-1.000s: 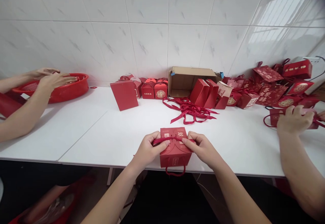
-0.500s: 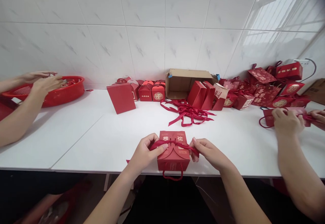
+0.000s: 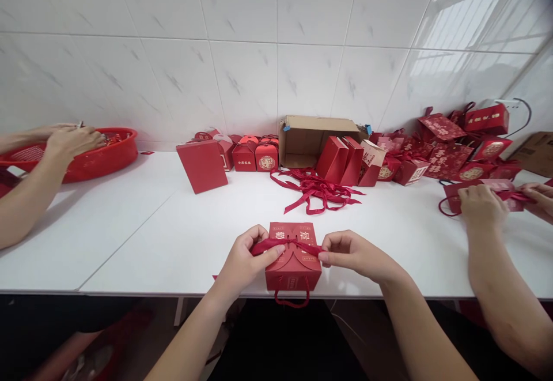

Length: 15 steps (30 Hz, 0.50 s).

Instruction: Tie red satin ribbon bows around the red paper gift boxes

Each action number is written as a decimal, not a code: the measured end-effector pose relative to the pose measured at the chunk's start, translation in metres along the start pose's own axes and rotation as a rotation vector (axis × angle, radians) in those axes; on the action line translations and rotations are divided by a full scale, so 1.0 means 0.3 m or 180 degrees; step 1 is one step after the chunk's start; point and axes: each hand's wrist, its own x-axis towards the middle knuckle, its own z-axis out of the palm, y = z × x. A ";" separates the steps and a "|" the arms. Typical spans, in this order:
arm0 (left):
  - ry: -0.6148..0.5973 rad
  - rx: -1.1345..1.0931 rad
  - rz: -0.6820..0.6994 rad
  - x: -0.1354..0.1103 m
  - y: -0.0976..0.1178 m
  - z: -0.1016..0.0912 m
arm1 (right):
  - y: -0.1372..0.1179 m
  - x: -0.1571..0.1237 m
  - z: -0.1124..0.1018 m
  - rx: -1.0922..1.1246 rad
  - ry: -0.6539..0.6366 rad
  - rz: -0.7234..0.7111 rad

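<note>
A small red gift box (image 3: 294, 263) with gold lettering stands at the near edge of the white table (image 3: 173, 231). A red ribbon (image 3: 288, 245) runs across its top and a cord loop hangs off its front. My left hand (image 3: 244, 260) pinches the ribbon's left end, fingers closed. My right hand (image 3: 352, 253) pinches the right end, fingers pressed together. Both hands touch the box's sides.
A pile of loose red ribbons (image 3: 319, 189) lies behind the box. Further back are an open cardboard carton (image 3: 315, 139) and several red boxes (image 3: 203, 165). A person at left reaches into a red basin (image 3: 93, 159). Another person's hands (image 3: 481, 208) at right work on a red box.
My hands have stayed on the ribbon ends; the right hand has shifted slightly outward, drawing the ribbon taut across the box top. The view has drifted a little.
</note>
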 end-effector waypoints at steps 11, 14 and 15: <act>0.0242 0.0464 0.0142 -0.027 0.048 0.012 | -0.034 0.008 -0.013 0.0019 0.0096 -0.0121; 0.0343 0.0610 0.0209 -0.037 0.055 0.014 | -0.062 -0.007 -0.035 -0.0300 -0.0051 -0.0146; 0.0383 0.0652 0.0239 -0.039 0.054 0.014 | -0.072 -0.014 -0.042 -0.0456 -0.0113 -0.0142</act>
